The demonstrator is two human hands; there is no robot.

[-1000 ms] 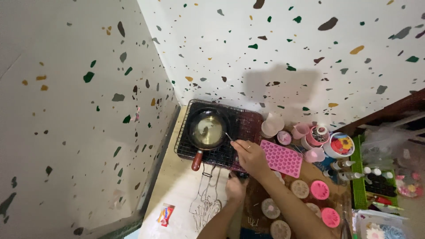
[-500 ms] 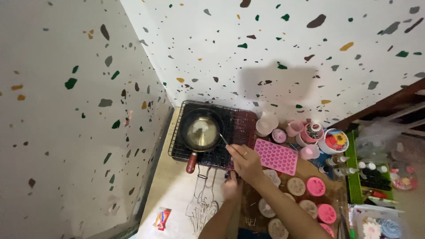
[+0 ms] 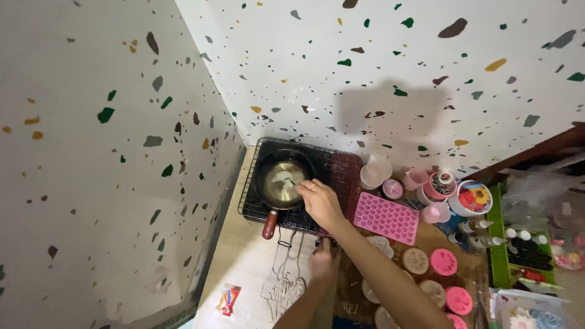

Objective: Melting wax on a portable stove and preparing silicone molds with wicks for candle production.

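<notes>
1. The right hand [image 3: 320, 204] reaches over the rim of a small metal pan [image 3: 281, 181]; its fingers are pinched together at the pan's edge, but what they pinch is too small to tell.
2. The pan sits on a dark wire rack [image 3: 341, 173] over a stove, just ahead and left of that hand, with its reddish handle [image 3: 270, 224] pointing back toward the person.
3. The left hand [image 3: 323, 263] rests lower down, at the near edge of the stove; whether it grips anything cannot be told.
4. Just right of the right hand lies a pink mould tray [image 3: 386, 217].
5. Further right stand pink cups [image 3: 417, 178] and a colourful round tub [image 3: 472, 198].
6. Beside the right forearm lie round pink moulds [image 3: 443, 262].
7. Left of the left hand lies a small red packet [image 3: 228, 299].
</notes>
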